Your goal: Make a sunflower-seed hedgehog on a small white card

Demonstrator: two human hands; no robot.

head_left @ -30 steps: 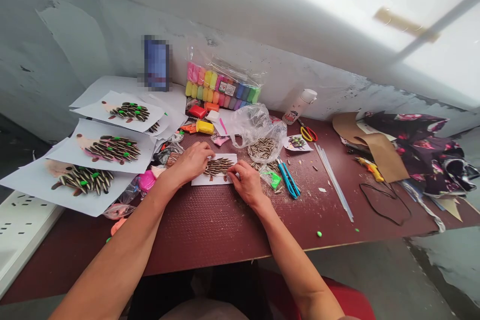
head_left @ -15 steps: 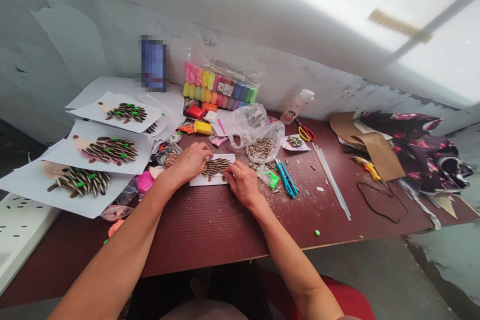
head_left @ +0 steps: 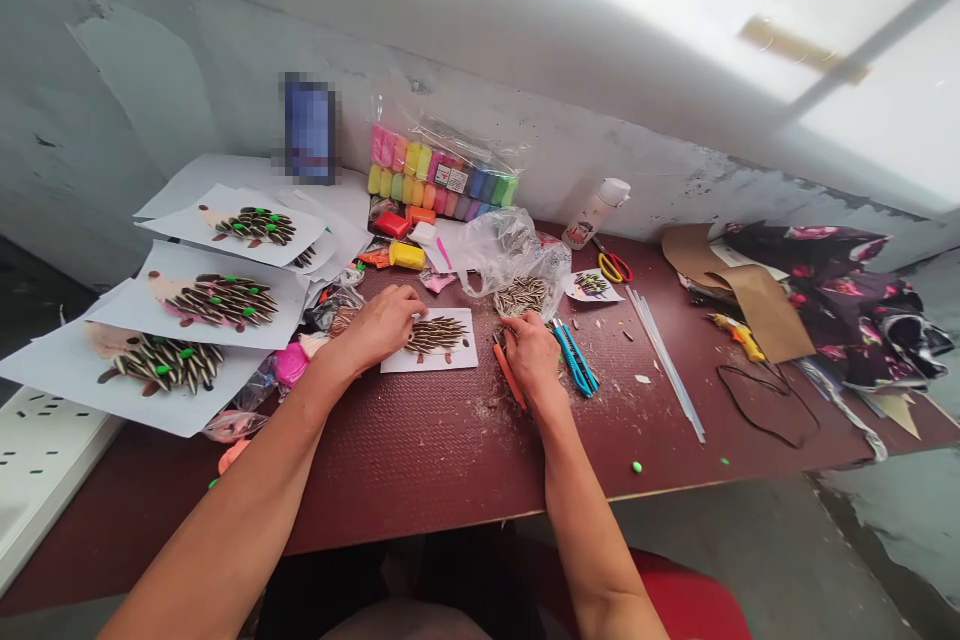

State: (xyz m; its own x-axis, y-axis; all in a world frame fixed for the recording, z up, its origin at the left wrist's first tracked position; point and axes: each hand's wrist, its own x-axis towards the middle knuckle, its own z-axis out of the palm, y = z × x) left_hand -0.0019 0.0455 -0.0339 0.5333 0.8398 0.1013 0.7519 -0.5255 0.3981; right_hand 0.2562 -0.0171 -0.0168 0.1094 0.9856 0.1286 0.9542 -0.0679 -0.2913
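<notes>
A small white card [head_left: 465,356] lies on the table, bearing a hedgehog picture with sunflower seeds [head_left: 435,334] set as spines and little brown feet. My left hand [head_left: 384,325] presses bent fingers on the card's left end, covering the hedgehog's head. Right of the card, my right hand [head_left: 534,355] is lowered with fingers drawn together over loose seeds; whatever is between the fingertips is hidden. Beside its thumb lies a slim orange tool [head_left: 509,376], partly under the hand. A blue craft knife [head_left: 576,360] is just right of that hand.
Larger hedgehog sheets [head_left: 225,305] are stacked at left. Behind are a bag of coloured clay [head_left: 442,170], a plastic bag [head_left: 495,250] with a seed pile [head_left: 521,296], a white bottle [head_left: 596,213] and scissors [head_left: 615,267]. Clear glue sticks [head_left: 667,365] and a yellow glue gun [head_left: 739,336] lie right.
My right hand has left the card's right edge and moved right to the loose seeds, uncovering the card's right end and the orange tool. My left hand stays put.
</notes>
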